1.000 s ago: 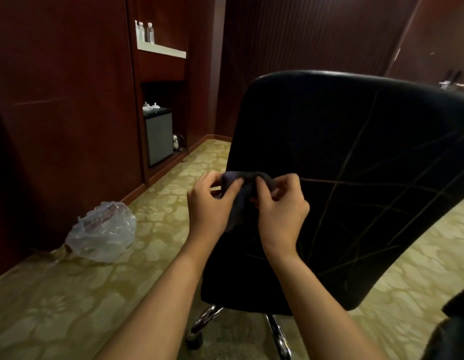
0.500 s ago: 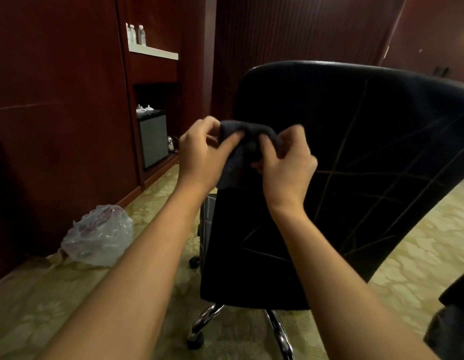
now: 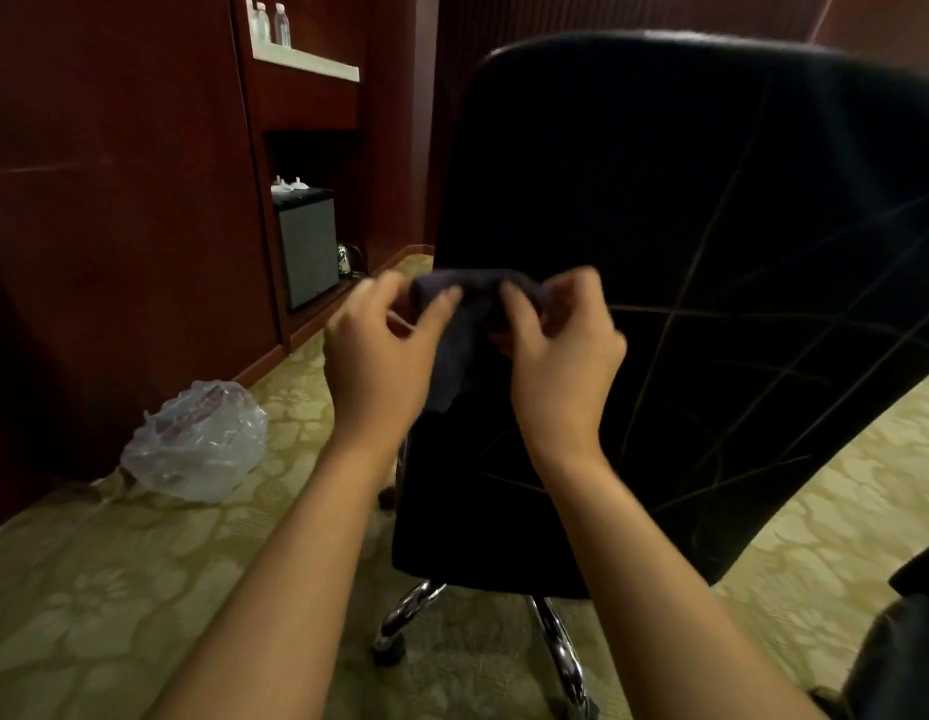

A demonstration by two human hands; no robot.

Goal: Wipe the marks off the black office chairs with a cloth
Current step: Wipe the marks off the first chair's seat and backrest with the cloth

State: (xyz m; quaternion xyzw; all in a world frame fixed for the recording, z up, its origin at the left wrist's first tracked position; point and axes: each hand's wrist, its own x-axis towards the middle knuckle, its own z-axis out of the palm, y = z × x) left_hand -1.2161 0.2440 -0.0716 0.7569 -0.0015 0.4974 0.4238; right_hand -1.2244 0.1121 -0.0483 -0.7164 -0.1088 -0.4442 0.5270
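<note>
I'm in what looks like a hotel room: dark red wood panelling [image 3: 114,200] off to my left, a patterned gold carpet [image 3: 114,589] underfoot. Up left of my hands, water bottles [image 3: 281,24] on a white shelf [image 3: 306,62], a small fridge [image 3: 306,252] in the niche below.

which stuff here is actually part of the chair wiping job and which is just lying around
For the job: dark cloth, pinched by left hand and right hand; black office chair.

Lying about: plastic bag, water bottles, small fridge.
</note>
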